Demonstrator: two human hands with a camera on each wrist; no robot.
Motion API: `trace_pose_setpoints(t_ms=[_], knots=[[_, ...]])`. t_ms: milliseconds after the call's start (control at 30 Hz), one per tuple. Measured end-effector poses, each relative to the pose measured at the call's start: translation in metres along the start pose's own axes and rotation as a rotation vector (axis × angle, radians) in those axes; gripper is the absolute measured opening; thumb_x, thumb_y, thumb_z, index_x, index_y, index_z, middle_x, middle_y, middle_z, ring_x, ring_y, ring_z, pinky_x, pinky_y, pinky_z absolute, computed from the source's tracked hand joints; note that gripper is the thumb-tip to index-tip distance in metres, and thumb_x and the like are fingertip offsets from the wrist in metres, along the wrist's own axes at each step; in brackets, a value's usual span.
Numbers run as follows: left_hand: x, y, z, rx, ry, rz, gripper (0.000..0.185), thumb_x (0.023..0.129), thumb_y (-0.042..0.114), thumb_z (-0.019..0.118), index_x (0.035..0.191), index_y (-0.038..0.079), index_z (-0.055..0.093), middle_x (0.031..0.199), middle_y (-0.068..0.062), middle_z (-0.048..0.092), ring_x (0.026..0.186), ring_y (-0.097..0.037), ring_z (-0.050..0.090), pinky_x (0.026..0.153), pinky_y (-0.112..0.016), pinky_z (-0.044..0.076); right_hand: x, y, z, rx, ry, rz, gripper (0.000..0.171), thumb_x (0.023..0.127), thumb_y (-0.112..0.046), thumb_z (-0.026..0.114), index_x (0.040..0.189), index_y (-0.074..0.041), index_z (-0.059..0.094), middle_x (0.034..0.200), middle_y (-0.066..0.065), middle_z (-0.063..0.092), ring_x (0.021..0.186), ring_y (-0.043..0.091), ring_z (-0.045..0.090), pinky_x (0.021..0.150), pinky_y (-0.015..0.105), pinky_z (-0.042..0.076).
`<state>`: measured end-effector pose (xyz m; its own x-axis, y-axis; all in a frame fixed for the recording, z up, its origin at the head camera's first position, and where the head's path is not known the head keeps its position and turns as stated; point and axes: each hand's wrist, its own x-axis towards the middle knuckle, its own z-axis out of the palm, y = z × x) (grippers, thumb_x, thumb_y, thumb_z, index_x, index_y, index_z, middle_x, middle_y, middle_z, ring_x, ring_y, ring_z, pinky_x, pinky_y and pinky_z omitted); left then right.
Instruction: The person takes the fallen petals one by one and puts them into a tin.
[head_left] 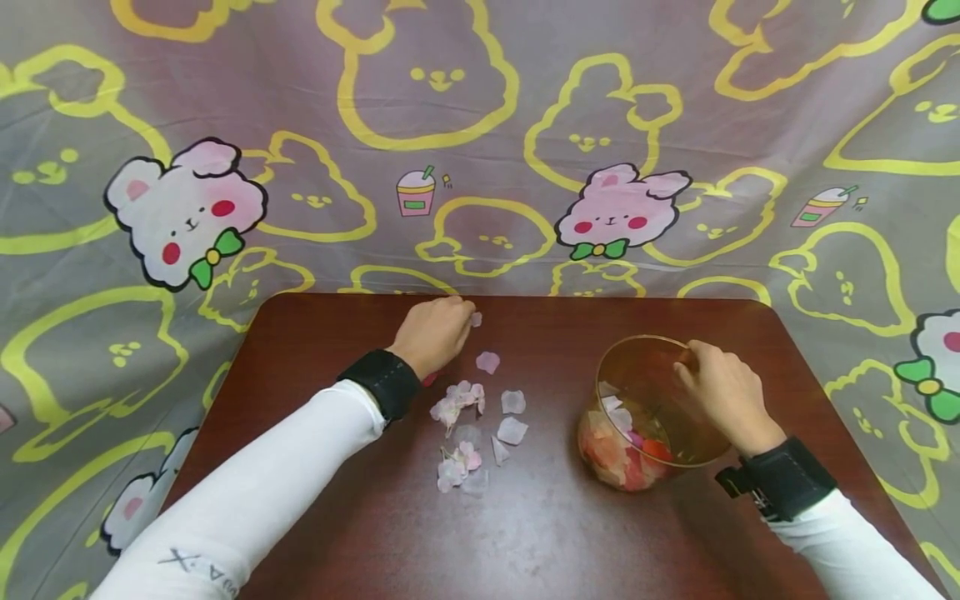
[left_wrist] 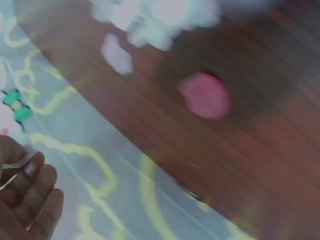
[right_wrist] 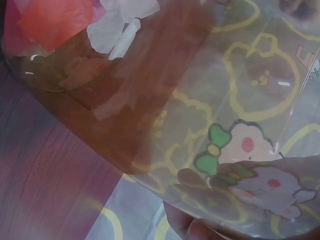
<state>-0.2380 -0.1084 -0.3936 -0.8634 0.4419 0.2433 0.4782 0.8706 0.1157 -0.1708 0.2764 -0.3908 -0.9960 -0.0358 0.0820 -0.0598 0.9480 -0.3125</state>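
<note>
My left hand point(head_left: 435, 332) reaches to the far edge of the brown table point(head_left: 540, 517), and its curled fingertips pinch a pale petal point(head_left: 476, 318). In the left wrist view the fingers point(left_wrist: 30, 200) hold a thin pale edge of that petal point(left_wrist: 15, 163). A red petal point(left_wrist: 205, 95) lies on the wood by my wrist. Several pale pink and white petals point(head_left: 472, 421) lie scattered at the table's middle. My right hand point(head_left: 718, 385) grips the rim of a clear plastic jar point(head_left: 652, 375), which is tilted and holds red, pink and white petals point(right_wrist: 55, 20).
A grey cloth with yellow rabbit outlines and pink rabbits point(head_left: 187, 208) hangs behind and around the table. The table's far edge runs just past my left hand. Bare wood lies at the front of the table, between my two forearms.
</note>
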Motion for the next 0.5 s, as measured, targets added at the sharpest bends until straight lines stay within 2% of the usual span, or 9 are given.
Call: trace_pose_setpoints(t_ms=[233,367,500], knots=[[0.013,0.050,-0.011,-0.032,0.033,0.148,0.015,0.101,0.015,0.058,0.102,0.008,0.071,0.090,-0.006,0.072,0.085,-0.021,0.072,0.073,-0.036,0.058,-0.001,0.000,0.000,0.003,0.010,-0.007,0.013,0.094,-0.017,0.067,0.093,-0.004,0.065,0.074,0.012,0.066,0.059,0.024,0.056,0.049,0.034,0.037],[0.015,0.078,-0.015,-0.040,0.025,0.218,0.017,0.100,0.016,0.060,0.110,0.009,0.072,0.099,-0.005,0.073,0.091,-0.020,0.071,0.079,-0.034,0.058,0.000,0.000,0.000,0.001,0.010,-0.010,0.013,0.094,-0.016,0.067,0.091,-0.004,0.063,0.071,0.011,0.064,0.057,0.023,0.054,0.048,0.034,0.036],[0.015,0.104,-0.017,-0.048,0.056,0.289,0.017,0.100,0.017,0.060,0.111,0.012,0.072,0.099,-0.002,0.073,0.091,-0.017,0.069,0.077,-0.029,0.057,0.001,0.002,-0.001,-0.003,0.014,-0.011,0.013,0.094,-0.017,0.067,0.092,-0.004,0.064,0.073,0.012,0.067,0.058,0.024,0.057,0.048,0.034,0.037]])
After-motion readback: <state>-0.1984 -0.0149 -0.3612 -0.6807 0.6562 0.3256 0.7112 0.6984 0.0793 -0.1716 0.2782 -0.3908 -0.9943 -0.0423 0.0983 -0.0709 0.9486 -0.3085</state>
